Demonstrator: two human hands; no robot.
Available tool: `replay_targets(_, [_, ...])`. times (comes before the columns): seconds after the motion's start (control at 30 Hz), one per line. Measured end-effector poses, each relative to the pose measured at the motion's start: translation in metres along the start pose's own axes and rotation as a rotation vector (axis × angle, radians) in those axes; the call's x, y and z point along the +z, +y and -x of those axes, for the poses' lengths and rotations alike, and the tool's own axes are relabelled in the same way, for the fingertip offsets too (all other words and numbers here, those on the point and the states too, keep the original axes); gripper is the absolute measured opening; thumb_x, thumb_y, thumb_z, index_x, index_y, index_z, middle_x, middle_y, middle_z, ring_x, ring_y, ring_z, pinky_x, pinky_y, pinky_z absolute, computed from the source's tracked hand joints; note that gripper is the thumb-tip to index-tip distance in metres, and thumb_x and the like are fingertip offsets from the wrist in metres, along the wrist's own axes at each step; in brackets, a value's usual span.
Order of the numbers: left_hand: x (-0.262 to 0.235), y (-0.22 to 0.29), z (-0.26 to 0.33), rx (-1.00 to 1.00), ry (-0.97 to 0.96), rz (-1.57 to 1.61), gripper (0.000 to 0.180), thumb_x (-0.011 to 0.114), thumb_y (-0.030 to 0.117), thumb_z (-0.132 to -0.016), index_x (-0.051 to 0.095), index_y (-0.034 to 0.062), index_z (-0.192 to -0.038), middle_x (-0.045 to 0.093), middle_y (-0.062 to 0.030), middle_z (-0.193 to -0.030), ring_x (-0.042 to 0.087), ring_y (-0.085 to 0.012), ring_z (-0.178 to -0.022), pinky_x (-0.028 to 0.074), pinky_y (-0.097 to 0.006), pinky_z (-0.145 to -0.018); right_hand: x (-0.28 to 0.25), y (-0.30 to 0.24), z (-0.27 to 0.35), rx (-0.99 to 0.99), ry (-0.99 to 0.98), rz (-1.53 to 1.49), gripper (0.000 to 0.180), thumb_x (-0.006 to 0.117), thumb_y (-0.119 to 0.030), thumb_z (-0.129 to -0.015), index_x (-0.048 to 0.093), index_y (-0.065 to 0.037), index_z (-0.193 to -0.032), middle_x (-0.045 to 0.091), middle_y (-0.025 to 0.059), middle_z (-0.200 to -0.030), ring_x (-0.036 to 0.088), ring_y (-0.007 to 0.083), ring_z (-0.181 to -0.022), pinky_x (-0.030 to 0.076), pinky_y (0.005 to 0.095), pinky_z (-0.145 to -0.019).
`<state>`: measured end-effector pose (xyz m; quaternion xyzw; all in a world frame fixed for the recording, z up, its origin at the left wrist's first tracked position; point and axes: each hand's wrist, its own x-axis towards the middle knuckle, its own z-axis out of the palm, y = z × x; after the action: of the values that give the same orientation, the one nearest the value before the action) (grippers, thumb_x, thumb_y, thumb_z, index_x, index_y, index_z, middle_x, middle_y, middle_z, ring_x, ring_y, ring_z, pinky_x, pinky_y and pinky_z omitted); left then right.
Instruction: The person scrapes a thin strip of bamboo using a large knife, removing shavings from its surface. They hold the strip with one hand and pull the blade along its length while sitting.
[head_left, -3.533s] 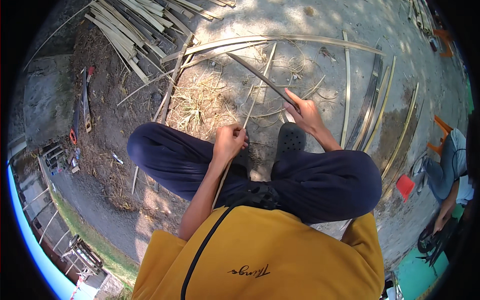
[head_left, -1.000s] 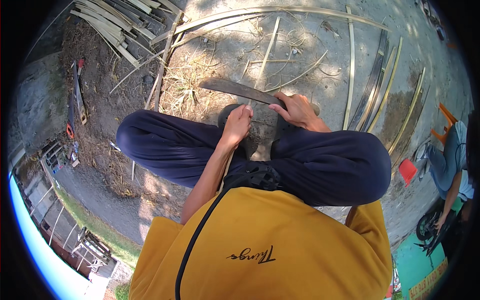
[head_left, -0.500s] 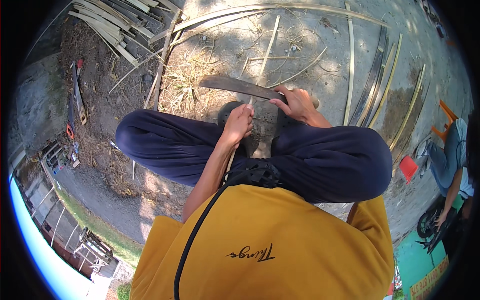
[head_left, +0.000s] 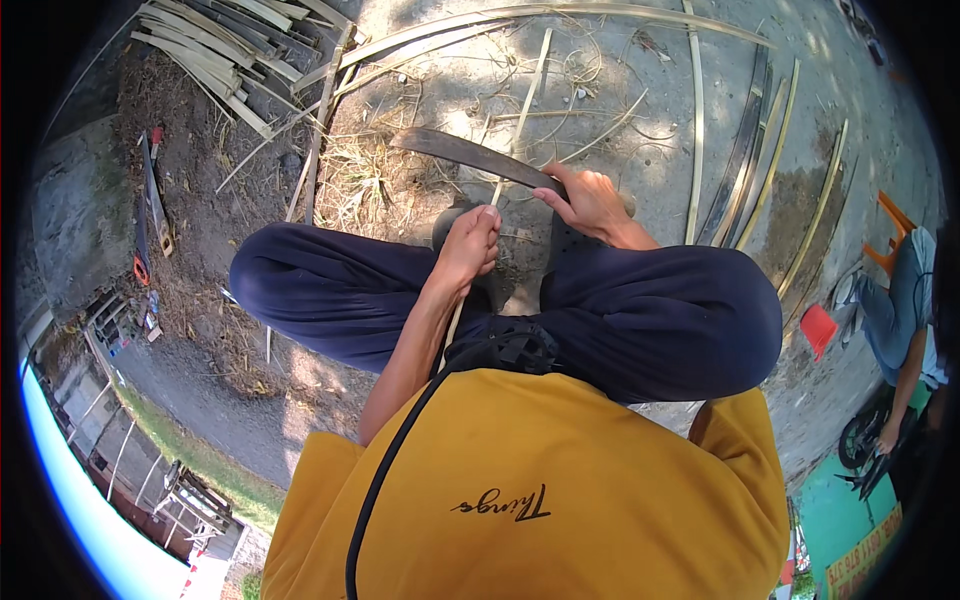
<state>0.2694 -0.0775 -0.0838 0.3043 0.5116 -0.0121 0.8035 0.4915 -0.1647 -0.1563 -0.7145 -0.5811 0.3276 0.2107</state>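
Note:
My left hand is closed around a long, pale strip of split bamboo or wood. The strip runs from near my waist, through the fist, out onto the ground ahead. In my right hand is a machete with a broad, dark, slightly curved blade pointing left. Just beyond my left fist the blade crosses the strip; whether they touch, I cannot tell. Most of the machete's handle is hidden by my fingers. Both hands are between my bent knees.
Curly shavings litter the ground ahead. A pile of strips lies far left, near a handsaw. Long strips lie to the right. Beyond are a red dustpan-like object, an orange chair and another person.
The machete's tip has swung away from me, so the blade slants more across the strip. My left hand has shifted slightly left, still gripping the strip.

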Motion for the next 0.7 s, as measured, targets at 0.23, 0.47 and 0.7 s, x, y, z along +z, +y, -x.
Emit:
replay_targets(0.23, [-0.012, -0.014, 0.028, -0.053, 0.013, 0.024, 0.027, 0.044, 0.03, -0.111, 0.048, 0.0152, -0.089, 0.029, 0.0094, -0.063, 0.023, -0.0021, -0.045, 0.018, -0.023, -0.04, -0.005, 0.012, -0.002, 0.051, -0.035, -0.001, 0.054, 0.06, -0.061, -0.098, 0.064, -0.012, -0.12, 0.068, 0.0206, -0.07, 0.068, 0.044, -0.071, 0.05, 0.0521, -0.064])
replay_targets(0.47, [-0.005, -0.01, 0.026, -0.017, 0.023, 0.052, 0.028, 0.046, 0.031, -0.111, 0.047, 0.0157, -0.088, 0.027, 0.0097, -0.064, 0.022, -0.0014, -0.045, 0.017, -0.022, -0.041, -0.006, 0.004, -0.002, -0.118, -0.136, 0.051, 0.048, 0.058, -0.052, -0.102, 0.063, -0.008, -0.12, 0.067, 0.0221, -0.07, 0.068, 0.0446, -0.071, 0.052, 0.0502, -0.066])
replay_targets(0.7, [-0.018, -0.005, 0.025, -0.009, -0.018, 0.049, 0.029, 0.045, 0.032, -0.111, 0.047, 0.0156, -0.087, 0.026, 0.0094, -0.064, 0.022, -0.0016, -0.045, 0.019, -0.022, -0.04, -0.01, 0.0, -0.015, -0.041, -0.071, 0.016, 0.048, 0.06, -0.051, -0.101, 0.061, -0.008, -0.121, 0.067, 0.021, -0.07, 0.067, 0.0445, -0.07, 0.05, 0.0508, -0.065])
